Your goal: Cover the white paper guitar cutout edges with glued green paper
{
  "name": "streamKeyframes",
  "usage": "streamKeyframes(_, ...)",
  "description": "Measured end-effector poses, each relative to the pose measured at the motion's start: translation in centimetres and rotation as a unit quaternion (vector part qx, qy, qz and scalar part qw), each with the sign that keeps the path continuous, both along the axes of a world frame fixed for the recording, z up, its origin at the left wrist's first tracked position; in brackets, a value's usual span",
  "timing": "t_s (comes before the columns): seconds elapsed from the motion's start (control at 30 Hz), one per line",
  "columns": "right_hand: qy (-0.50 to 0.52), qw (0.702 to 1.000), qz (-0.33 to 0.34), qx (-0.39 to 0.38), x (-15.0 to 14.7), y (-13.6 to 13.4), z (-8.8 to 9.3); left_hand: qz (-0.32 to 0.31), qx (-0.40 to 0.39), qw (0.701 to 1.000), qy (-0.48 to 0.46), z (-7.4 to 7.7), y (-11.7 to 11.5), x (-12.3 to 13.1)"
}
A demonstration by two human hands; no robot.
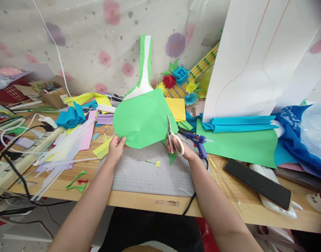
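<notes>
A green paper sheet [139, 120] with a rounded left side and a faint curved line hangs above the grey cutting mat [150, 175]. My left hand [116, 148] pinches its lower left edge, thumb on top. Scissors with white handles [179, 145] are in my right hand [183, 148], blades pointing up against the sheet's right part. A green strip dangles below the scissors. Behind the sheet rises a white, green-edged cutout with a long neck [146, 63].
A blue glue gun [198, 140] lies right of the mat, a black phone [257, 182] further right. Clear glue sticks [63, 154], blue crepe paper [71, 117] and a power strip [26, 154] are at left. A tall white board [244, 63] stands at back right.
</notes>
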State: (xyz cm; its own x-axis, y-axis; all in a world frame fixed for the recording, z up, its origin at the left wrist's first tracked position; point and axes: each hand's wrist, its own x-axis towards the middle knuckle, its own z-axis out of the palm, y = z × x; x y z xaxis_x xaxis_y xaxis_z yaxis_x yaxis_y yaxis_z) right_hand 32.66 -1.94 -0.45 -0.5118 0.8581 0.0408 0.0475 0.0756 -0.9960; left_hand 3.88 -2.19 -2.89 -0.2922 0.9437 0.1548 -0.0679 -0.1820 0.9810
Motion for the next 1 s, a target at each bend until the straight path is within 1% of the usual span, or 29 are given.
streamKeyframes(0.2, -0.013, 0.999, -0.029, 0.038, 0.1, 0.2, -0.1, -0.039, 0.003, 0.999, -0.002, 0.4, -0.3, 0.4)
streamKeyframes(0.33, -0.012, 0.998, -0.047, 0.029, 0.1, 0.3, -0.2, -0.056, -0.001, 0.998, -0.001, 0.6, -0.4, 0.5)
streamKeyframes(0.47, -0.023, 0.997, -0.062, 0.035, 0.2, 0.3, -0.3, -0.059, 0.007, 0.998, 0.014, 0.7, -0.5, 0.6)
streamKeyframes(0.57, -0.025, 0.997, -0.064, 0.043, 0.2, 0.3, 0.0, -0.055, 0.016, 0.998, 0.020, 0.7, -0.6, 0.6)
streamKeyframes(0.8, 0.001, 0.995, -0.094, -0.013, -0.1, -0.1, 1.1, -0.060, 0.008, 0.998, 0.021, 0.7, -0.6, 0.5)
streamKeyframes(1.0, -0.001, 0.996, -0.091, -0.020, 0.2, 0.0, 1.2, -0.058, 0.005, 0.998, 0.011, 0.6, -0.5, 0.3)
